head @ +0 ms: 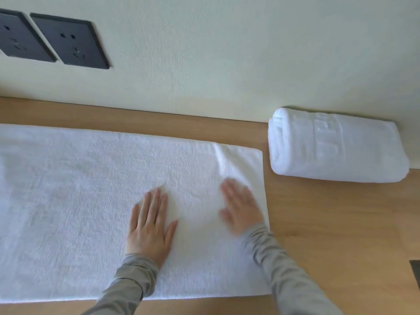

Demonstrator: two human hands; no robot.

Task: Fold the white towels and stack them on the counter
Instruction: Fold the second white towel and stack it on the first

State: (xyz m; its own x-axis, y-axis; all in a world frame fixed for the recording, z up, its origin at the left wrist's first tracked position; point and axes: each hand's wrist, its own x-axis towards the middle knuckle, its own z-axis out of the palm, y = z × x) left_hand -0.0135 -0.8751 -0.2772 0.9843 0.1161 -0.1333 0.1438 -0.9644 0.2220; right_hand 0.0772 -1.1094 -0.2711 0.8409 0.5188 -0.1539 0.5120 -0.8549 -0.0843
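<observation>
A long white towel [91, 201] lies flat on the wooden counter [329, 223], running off the left edge of the view. My left hand [151, 226] rests palm down on it, fingers spread. My right hand [241, 208] also lies flat on the towel close to its right end, and it looks blurred. A second white towel [336, 146], folded into a thick bundle with raised lettering, sits at the back right against the wall, apart from the flat towel.
The cream wall [227, 53] rises right behind the counter, with two dark socket plates [70, 42] at upper left. A dark object [415, 271] shows at the counter's right edge. Bare wood lies between the two towels and in front of the bundle.
</observation>
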